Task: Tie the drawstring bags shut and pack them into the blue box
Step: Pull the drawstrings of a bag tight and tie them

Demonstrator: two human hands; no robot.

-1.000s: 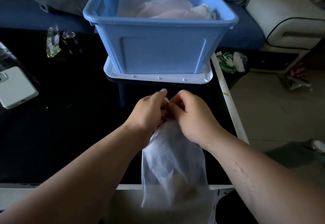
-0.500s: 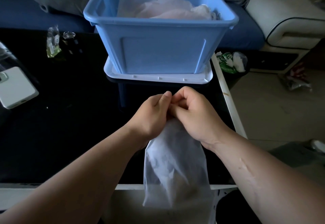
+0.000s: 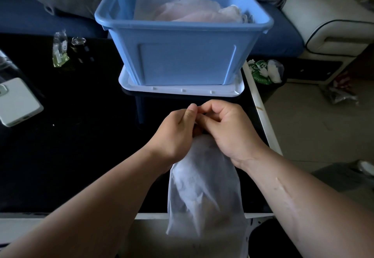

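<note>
Your left hand (image 3: 176, 136) and right hand (image 3: 230, 130), fingers (image 3: 191, 109) pinching the gathered neck of the drawstring bag (image 3: 204, 187), have edged upward, cinching it at 6 o'clock of the blue box (image 3: 182, 55), so packing looks near.

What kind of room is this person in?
Most likely a living room at home: a dark blue sofa sits behind the glossy black coffee table, with a cream armchair to its right.

left hand (image 3: 178, 134) + right hand (image 3: 228, 128): gripping top of white bag (image 3: 204, 193) | blue box (image 3: 182, 55): holds packed bags (image 3: 192, 13)
</note>
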